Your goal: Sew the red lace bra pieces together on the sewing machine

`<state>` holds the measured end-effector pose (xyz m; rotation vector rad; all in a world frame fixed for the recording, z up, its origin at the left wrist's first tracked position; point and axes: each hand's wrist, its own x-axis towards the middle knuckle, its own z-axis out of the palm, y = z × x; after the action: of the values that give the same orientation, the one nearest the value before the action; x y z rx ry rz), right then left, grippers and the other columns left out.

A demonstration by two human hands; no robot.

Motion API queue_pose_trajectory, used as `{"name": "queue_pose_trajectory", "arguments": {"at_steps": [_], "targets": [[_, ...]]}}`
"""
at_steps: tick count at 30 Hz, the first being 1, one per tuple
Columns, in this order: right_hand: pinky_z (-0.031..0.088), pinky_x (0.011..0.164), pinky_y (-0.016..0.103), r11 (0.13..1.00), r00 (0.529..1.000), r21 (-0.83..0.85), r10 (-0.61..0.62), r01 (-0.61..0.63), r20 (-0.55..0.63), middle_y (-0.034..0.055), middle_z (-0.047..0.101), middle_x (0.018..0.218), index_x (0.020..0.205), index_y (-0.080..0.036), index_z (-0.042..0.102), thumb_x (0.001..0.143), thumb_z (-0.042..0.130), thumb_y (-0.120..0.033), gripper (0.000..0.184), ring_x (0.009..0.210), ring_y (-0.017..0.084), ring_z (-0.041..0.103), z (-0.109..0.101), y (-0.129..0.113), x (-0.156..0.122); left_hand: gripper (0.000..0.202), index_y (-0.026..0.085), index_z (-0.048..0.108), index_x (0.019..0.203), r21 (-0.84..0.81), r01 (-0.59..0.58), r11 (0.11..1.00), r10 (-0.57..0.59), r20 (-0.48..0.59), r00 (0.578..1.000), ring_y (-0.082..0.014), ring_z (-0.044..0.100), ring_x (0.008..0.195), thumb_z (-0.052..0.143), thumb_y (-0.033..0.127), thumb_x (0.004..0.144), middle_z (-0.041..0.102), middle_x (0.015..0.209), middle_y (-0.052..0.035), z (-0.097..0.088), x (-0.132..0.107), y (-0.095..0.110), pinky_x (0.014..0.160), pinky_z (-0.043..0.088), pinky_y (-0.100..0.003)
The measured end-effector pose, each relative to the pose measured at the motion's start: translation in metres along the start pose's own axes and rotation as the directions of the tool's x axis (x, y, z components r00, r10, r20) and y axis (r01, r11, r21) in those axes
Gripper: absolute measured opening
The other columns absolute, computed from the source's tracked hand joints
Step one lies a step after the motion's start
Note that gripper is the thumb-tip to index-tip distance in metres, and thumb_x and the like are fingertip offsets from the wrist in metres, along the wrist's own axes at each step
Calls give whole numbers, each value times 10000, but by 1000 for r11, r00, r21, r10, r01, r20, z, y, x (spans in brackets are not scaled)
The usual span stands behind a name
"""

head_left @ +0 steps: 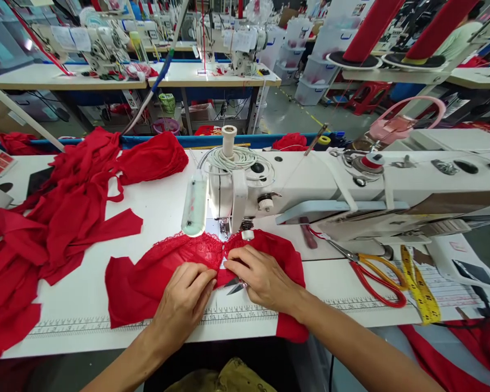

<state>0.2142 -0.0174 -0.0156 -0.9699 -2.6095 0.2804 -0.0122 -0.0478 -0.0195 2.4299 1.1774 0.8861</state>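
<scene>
A red lace garment piece (147,277) lies on the white sewing table (106,218) in front of the sewing machine (245,185). My left hand (185,299) lies on the fabric with its fingers curled and pinching the cloth near the needle area. My right hand (263,275) presses on the fabric just to the right and has a small metal thread snips (236,285) tucked under its palm, blades pointing left. Both hands meet just below the presser foot (225,228).
A heap of red fabric pieces (53,218) covers the table's left side. Red-handled scissors (371,272) and a yellow tape measure (420,283) lie to the right. A printed ruler strip (228,316) runs along the front edge. Other sewing stations stand behind.
</scene>
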Motion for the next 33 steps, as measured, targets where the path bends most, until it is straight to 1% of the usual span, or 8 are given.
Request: {"name": "queue_pose_trajectory", "arguments": {"at_steps": [3,6,10,17,23,27,30,33], "targets": [[474,766,339,1000,1000,-25,-11,11,23,94,598,1147,1156,-156,608,753,454,19,465,992,218,494,0,0,0,219,165,558,1194,0,-6,1000,6,-8,1000,-208,535,922,480,87,1005,591,1024,-78,2,-7,-2,812,453,-348],[469,770,341,998,999,-67,-12,15,52,89,603,1165,1177,-167,608,752,463,16,485,1012,223,490,0,-2,1,234,162,557,1200,-12,-12,1000,12,-16,1000,-210,541,922,471,73,1003,597,1018,-80,3,-7,-4,808,455,-352],[467,773,339,996,998,-92,-13,19,59,87,603,1169,1190,-164,607,737,476,20,507,1007,224,486,0,-3,1,233,168,561,1204,-3,-17,1000,16,-9,1000,-214,545,920,470,83,1007,611,1017,-80,2,-7,-5,809,449,-364],[472,792,331,997,999,-70,-16,19,45,89,606,1157,1195,-169,608,733,472,19,517,1009,222,487,1,-2,-1,245,182,576,1230,6,-2,1000,3,-16,1000,-207,561,887,462,120,1021,632,980,-68,1,-7,-3,790,442,-361],[467,777,338,999,998,-49,-19,21,53,85,618,1157,1193,-166,604,760,460,-4,484,990,228,480,1,-2,-1,259,168,582,1227,0,-14,1000,14,-14,1000,-206,550,885,486,84,1002,622,980,-65,1,-6,-4,793,424,-356],[471,777,343,998,997,-59,-6,11,79,83,611,1177,1216,-164,595,737,474,5,522,1010,230,480,-1,-4,0,237,163,582,1205,6,-22,1000,22,-8,1000,-201,540,881,483,83,1005,615,975,-62,1,-6,-4,793,415,-352],[478,781,352,997,994,-82,21,-13,103,82,605,1193,1253,-166,581,731,481,11,560,1028,234,481,-2,-7,1,225,150,578,1196,47,-42,998,43,-3,999,-200,535,872,475,85,1007,615,967,-62,2,-6,-4,785,411,-349],[484,801,358,996,993,-81,39,-30,112,88,597,1215,1278,-168,572,738,476,8,576,1041,237,477,-3,-8,1,255,143,569,1215,156,-76,985,75,12,997,-208,527,853,456,67,1001,622,956,-62,2,-5,-3,778,405,-355]]}}
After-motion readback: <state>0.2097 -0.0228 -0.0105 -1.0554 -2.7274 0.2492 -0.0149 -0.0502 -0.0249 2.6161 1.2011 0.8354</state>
